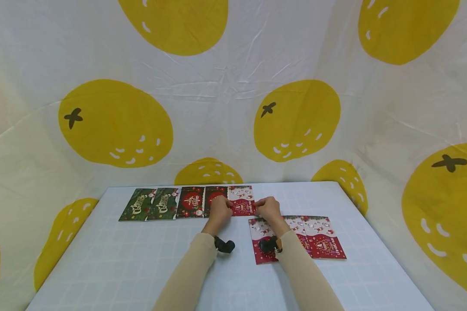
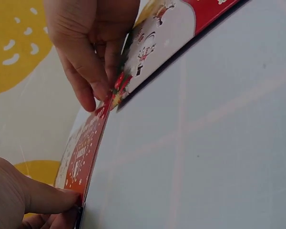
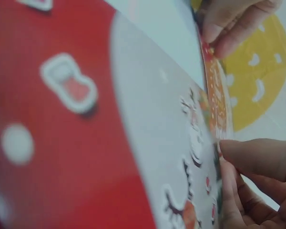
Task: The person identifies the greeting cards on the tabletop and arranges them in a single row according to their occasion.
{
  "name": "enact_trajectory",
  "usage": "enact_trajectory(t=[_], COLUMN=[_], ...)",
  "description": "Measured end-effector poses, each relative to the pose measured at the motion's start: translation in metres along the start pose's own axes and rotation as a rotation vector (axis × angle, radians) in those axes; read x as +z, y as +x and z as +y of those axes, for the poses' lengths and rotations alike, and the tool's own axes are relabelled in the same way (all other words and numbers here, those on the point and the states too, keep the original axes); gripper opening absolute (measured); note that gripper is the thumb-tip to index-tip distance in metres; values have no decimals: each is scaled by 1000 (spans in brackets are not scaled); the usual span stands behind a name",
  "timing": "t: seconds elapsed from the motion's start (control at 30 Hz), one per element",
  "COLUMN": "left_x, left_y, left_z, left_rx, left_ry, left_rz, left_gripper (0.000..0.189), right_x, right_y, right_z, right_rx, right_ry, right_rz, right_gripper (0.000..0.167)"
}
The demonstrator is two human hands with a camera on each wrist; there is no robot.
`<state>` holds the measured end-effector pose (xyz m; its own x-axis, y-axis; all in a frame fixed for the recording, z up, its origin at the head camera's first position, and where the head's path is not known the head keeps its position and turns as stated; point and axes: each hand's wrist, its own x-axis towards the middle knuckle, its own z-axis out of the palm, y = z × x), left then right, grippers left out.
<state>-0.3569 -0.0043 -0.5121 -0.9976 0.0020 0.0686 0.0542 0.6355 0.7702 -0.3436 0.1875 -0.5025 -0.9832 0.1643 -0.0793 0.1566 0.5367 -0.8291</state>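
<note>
At the right end of the back row lies a red and white Christmas card [image 1: 241,194]. My left hand [image 1: 219,211] holds its left edge, thumb and fingers pinching the near corner in the left wrist view. On the opposite edge my right hand [image 1: 269,209] pinches the other near corner; in the right wrist view its thumb [image 3: 257,155] lies along the card's edge. Left of this card come two dark red Christmas cards [image 1: 190,203], one partly covered by my left hand, then two green ones [image 1: 163,205], overlapping slightly.
Nearer to me on the right, several overlapping red and white cards [image 1: 324,237] lie under my right forearm, which hides part of them. The pale blue table [image 1: 140,259] meets a white cloth backdrop [image 1: 214,125] printed with yellow fruit.
</note>
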Motion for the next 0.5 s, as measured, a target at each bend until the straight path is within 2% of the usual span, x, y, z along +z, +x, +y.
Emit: enact_trajectory(t=[0.13,0.23,0.37,0.5], left_x=[-2,-3,-4,-5], left_y=[-2,-3,-4,-6], left_z=[-1,-2,-4,-1], left_rx=[1,43,102,117], left_ry=[-42,-57,-87,-116], left_rz=[6,30,59,64], left_gripper=[12,13,13,14], right_x=[-4,-8,-15,-23], right_y=[1,-2,-7,-13], right_z=[0,0,0,0], right_rx=[4,8,-22,-40], right_ry=[7,35,71,114], right_rz=[-18,-28,-1,17], right_gripper=[24,25,25,27])
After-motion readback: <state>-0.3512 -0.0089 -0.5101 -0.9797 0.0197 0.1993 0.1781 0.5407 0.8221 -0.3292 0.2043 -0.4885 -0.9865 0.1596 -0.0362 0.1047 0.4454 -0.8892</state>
